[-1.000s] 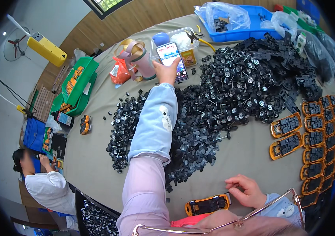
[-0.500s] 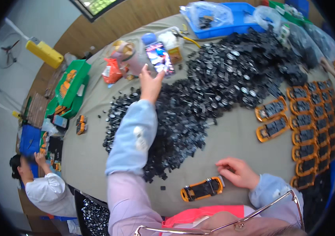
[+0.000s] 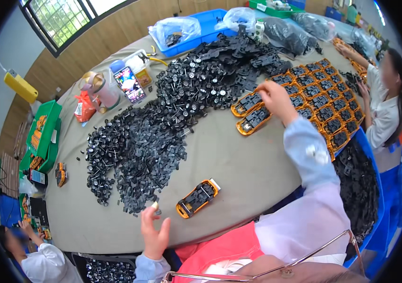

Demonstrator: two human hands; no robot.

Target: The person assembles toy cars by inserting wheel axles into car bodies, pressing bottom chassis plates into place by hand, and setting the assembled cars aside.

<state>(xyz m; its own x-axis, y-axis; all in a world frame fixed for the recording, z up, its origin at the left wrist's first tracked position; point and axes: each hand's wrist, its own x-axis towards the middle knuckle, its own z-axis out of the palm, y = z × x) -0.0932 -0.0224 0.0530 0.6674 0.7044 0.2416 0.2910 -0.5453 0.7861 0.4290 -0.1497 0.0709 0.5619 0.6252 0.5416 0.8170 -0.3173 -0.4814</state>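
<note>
My left hand (image 3: 155, 236) is over the near edge of the table, fingers apart and nothing held. Just beyond its fingertips lie small black pieces (image 3: 158, 212) at the end of a heap. To its right is a single orange toy car body (image 3: 198, 198) with a black inside and a pale strip at one end. My right hand (image 3: 279, 101) is stretched out over the left side of the rows of orange car bodies (image 3: 325, 113). Its fingers are bent but apart, with nothing visible in them. Two car bodies (image 3: 254, 120) lie just left of it.
Black wheels on axles (image 3: 194, 78) and small black parts (image 3: 149, 160) form a long heap. Behind stand a phone (image 3: 129, 85), a pink cup (image 3: 109, 94) and a blue tray (image 3: 210, 23). Green crates (image 3: 45, 127) are at left. A co-worker (image 3: 382, 94) reaches in at right.
My left hand has come back from the phone to the near table edge. My right hand has gone from beside the single car body to the rows. The view has turned right.
</note>
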